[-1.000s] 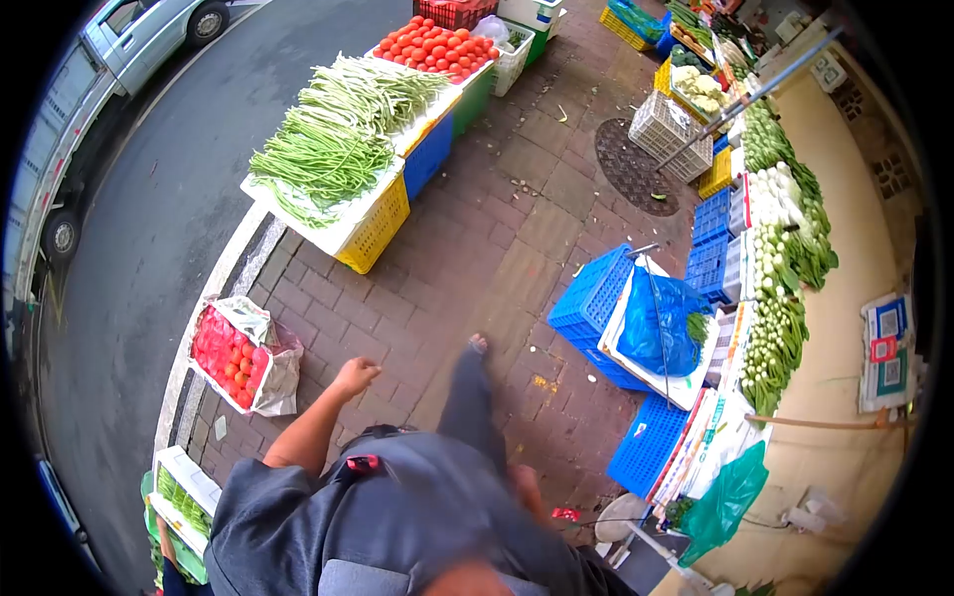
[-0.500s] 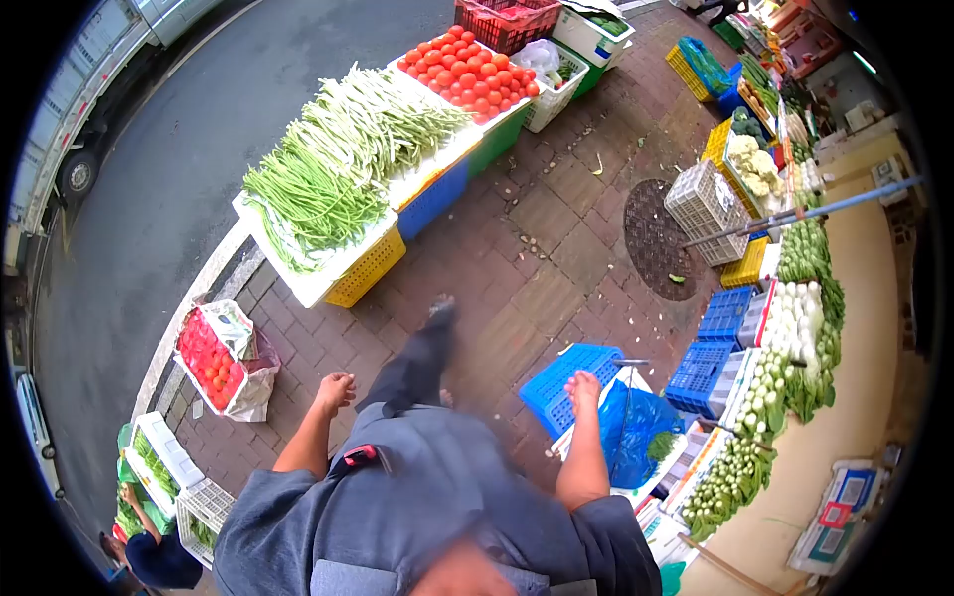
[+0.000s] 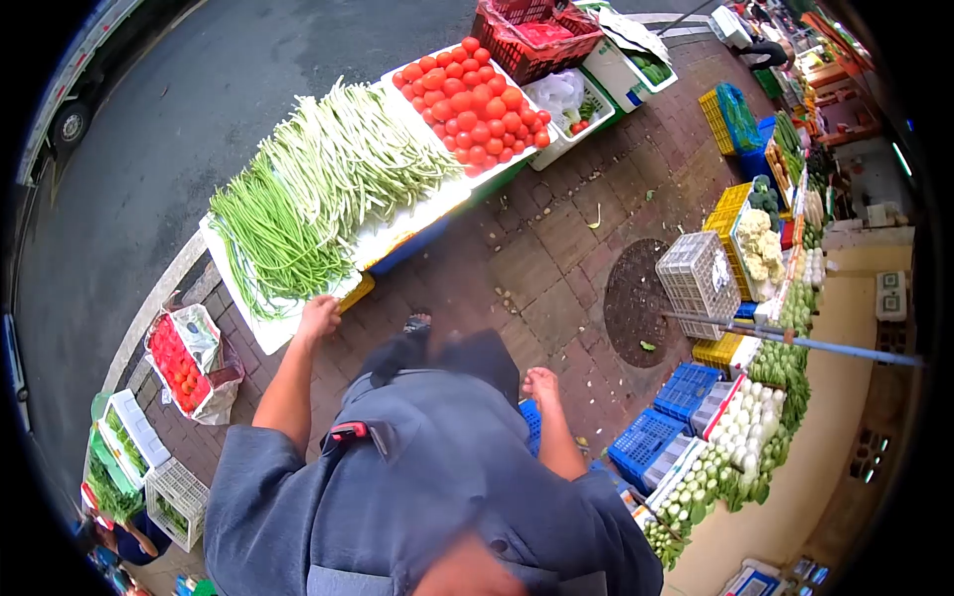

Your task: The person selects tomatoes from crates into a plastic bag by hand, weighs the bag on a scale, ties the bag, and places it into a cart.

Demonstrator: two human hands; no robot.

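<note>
My left hand [image 3: 320, 316] hangs with curled fingers at the near edge of a white foam board [image 3: 273, 336]. Whether it touches the edge I cannot tell; nothing shows in it. On that board lie dark green long beans [image 3: 278, 233], with paler long beans [image 3: 358, 169] beside them. A heap of red tomatoes [image 3: 477, 107] sits further along the same stall. My right hand [image 3: 542, 385] is bent into a loose fist in front of my body, holding nothing visible. Partly hidden below it is a blue crate [image 3: 531, 422].
A white crate [image 3: 699, 278] stands by a round manhole cover [image 3: 636, 303]. A pole [image 3: 795, 341] juts across the right-hand stall of cauliflower [image 3: 759, 248] and white-stemmed greens [image 3: 745, 427]. At left a bag of red tomatoes [image 3: 181, 366] rests on the paving.
I have stepped forward, and the bean and tomato stall is closer. My left hand has swung forward to the board's edge. My right hand has drawn inward, its fingers more curled.
</note>
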